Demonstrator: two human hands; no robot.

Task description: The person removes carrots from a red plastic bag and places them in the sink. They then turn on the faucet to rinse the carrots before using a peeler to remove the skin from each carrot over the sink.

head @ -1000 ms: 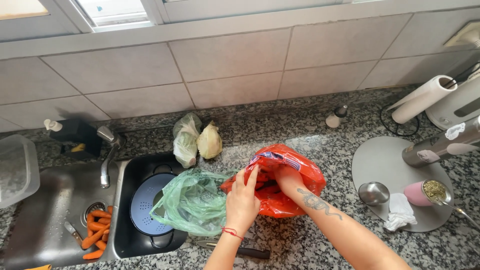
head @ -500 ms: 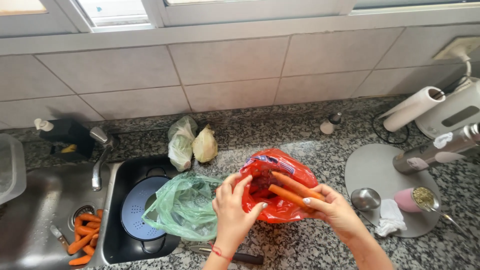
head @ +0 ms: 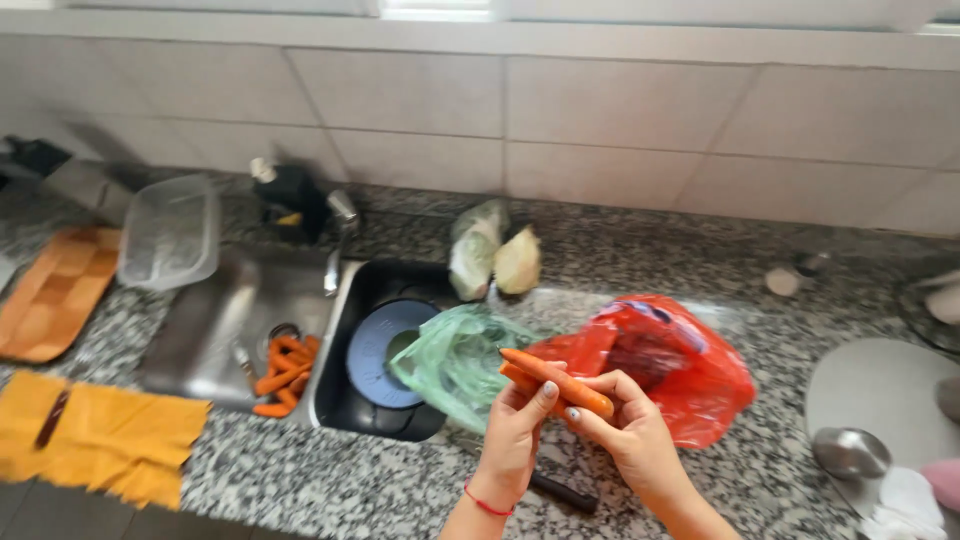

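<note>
Two carrots [head: 553,379] were held together above the granite worktop [head: 330,480], just in front of the red bag [head: 690,375] and the green bag [head: 455,360]. Their long axis ran from ten o'clock to four o'clock: the blunt ends pointed up-left toward the sink [head: 215,330], the far ends down-right into the right hand [head: 625,430]. The left hand [head: 515,435] was closed under the middle of the carrots, fingers curled from below; the right hand pinched the four-o'clock end between thumb and fingertips. Both hands thus lay at six o'clock of the carrots, the left being the nearer to the sink side. More carrots [head: 280,375] lay in the shallow basin at nine o'clock, well apart, beside the deeper basin with the blue plate [head: 385,345]. A dark-handled knife [head: 560,490] lay on the worktop beneath the wrists, partly hidden.
</note>
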